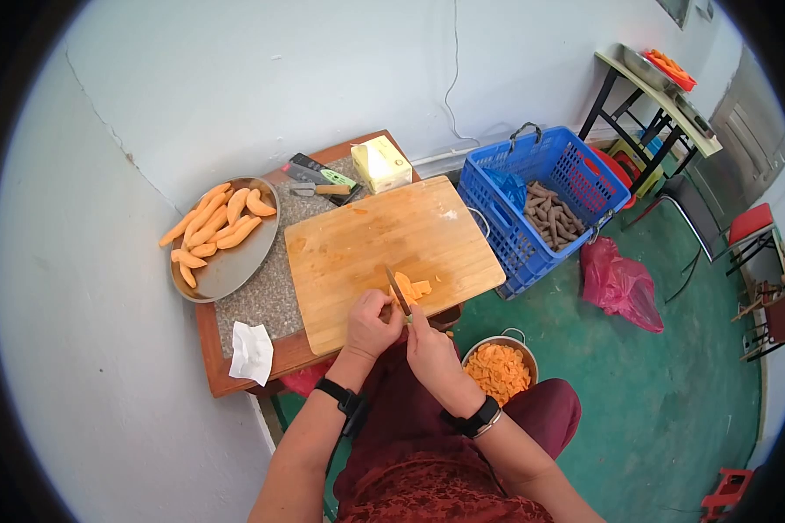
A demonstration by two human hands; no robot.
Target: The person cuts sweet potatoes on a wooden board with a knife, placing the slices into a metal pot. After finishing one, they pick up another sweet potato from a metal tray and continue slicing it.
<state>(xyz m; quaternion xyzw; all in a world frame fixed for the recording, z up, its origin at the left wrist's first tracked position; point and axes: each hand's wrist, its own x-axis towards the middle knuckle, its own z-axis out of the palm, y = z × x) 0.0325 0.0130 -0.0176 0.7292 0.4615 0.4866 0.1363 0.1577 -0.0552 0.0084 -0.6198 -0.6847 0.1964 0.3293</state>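
My right hand [432,353] grips a knife [398,291], its blade angled up and left over the near edge of a wooden cutting board [349,253]. Close against the blade's left side, the curled fingers of my left hand [373,324] press on a peeled orange sweet potato, mostly hidden by the hand and blade. Cut sweet potato pieces [420,288] lie on the board just right of the knife. Below the board on the right, a metal pot [534,366] holds many cut orange pieces [497,373].
Left of the board, a metal tray [246,266] carries several peeled sweet potatoes [208,225]. A peeler [321,189], a yellow box [381,164] and crumpled tissue [251,353] share the table. A blue basket [488,209] with brownish roots [549,218] and a pink bag [619,283] stand right.
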